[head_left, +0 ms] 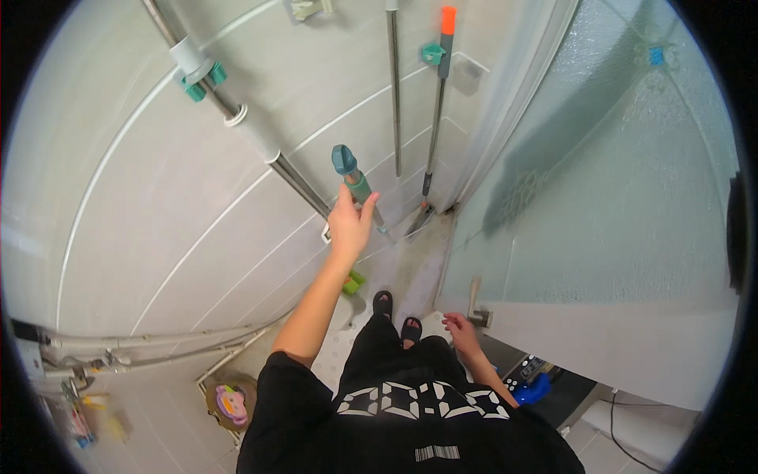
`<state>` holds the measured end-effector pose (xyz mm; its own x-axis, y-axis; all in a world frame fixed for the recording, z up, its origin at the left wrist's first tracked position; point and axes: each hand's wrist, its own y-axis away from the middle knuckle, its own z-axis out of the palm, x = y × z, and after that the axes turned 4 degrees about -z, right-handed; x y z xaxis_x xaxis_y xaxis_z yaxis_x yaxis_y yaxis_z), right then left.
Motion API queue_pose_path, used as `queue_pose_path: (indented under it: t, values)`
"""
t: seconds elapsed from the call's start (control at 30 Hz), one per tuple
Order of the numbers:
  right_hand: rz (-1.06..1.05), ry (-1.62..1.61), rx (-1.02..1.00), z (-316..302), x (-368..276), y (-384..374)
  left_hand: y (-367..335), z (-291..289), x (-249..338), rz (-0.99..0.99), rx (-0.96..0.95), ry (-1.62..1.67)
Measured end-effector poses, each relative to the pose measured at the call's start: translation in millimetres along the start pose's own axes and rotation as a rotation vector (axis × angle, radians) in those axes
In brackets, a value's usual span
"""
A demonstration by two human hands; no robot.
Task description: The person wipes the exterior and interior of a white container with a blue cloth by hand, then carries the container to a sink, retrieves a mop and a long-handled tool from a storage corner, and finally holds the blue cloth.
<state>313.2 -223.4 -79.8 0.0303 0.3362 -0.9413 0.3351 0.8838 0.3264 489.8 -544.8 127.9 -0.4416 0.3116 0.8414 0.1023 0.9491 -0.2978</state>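
Note:
My left hand (349, 223) reaches out to the tiled wall and is closed around a teal-handled pole (350, 172), just below its knobbed end. The rest of that pole runs down toward the floor corner behind my hand. My right hand (461, 329) hangs low by my hip with its fingers loosely apart and nothing in it. It is just below a metal door handle (476, 303) on the frosted glass door (616, 182).
Other poles hang on the wall: a thick one in a teal clip (202, 76), a thin grey one (392, 87), one with an orange tip (447, 22). My sandalled feet (395, 312) stand on the floor. Pipes (158, 341), a colourful round item (230, 401) and a blue object (534, 390) sit low.

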Motion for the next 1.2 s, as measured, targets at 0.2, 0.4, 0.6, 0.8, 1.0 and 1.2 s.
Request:
queue_pose_path:
  t: [0.2, 0.4, 0.6, 0.8, 1.0, 1.2]
  values:
    - [0.116, 0.029, 0.089, -2.4, 27.0, -8.9, -42.8, 9.0, -7.0, -0.027, -0.039, 0.0]
    - [0.353, 0.356, 0.223, -0.7, 58.1, -16.1, -71.2, 37.0, -55.9, -0.101, -0.061, 0.044]
    - [0.466, 0.504, 0.254, -5.7, 74.0, 12.0, -95.6, 58.6, -77.7, -0.072, -0.003, 0.117]
    - [0.566, 0.575, 0.418, -4.2, 79.7, 18.7, -108.3, 56.9, -67.7, -0.168, -0.057, 0.134]
    - [0.657, 0.517, 0.44, -52.4, 196.3, 51.5, -107.6, 63.0, -40.9, -0.18, -0.033, 0.335]
    - [0.803, -0.119, 0.532, -19.3, 58.5, 17.8, -102.0, 50.3, -72.7, -0.145, 0.0, 0.108]
